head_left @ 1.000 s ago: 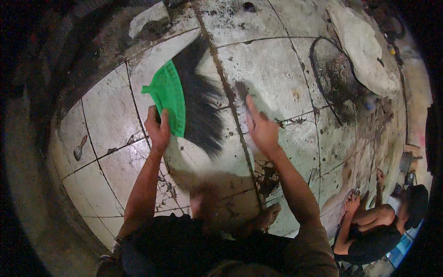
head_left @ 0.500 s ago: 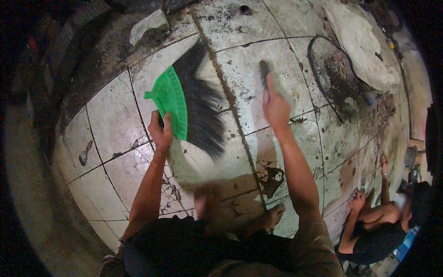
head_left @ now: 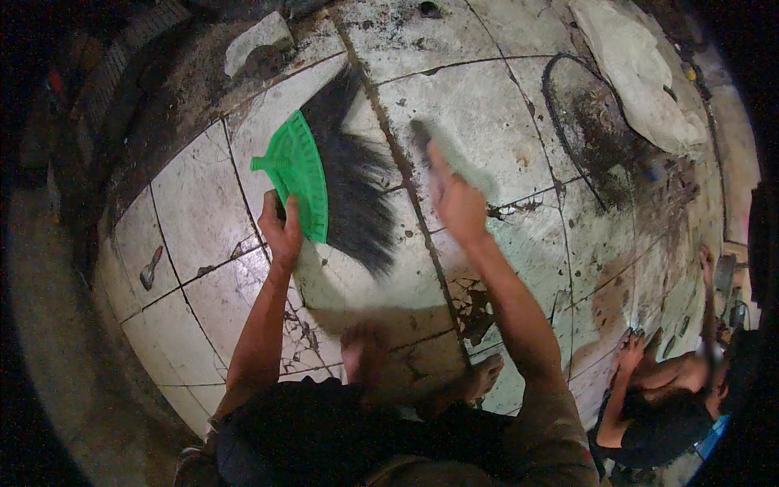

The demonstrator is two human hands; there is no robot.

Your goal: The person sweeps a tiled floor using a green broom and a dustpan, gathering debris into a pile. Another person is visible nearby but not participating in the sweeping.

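Both hands full: left (head_left: 281,230), green broom head (head_left: 303,166), bristles (head_left: 353,183) rightward, long axis fore-aft; right (head_left: 459,203), dark tool (head_left: 420,131)

No readable text or signs anywhere here.

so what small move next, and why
Probably move the blurred dark tool in the right grip leftward onto the long black bristles: it is apart from them, their edge looks ragged, and the left grip holds the green fan-shaped plastic broom head.
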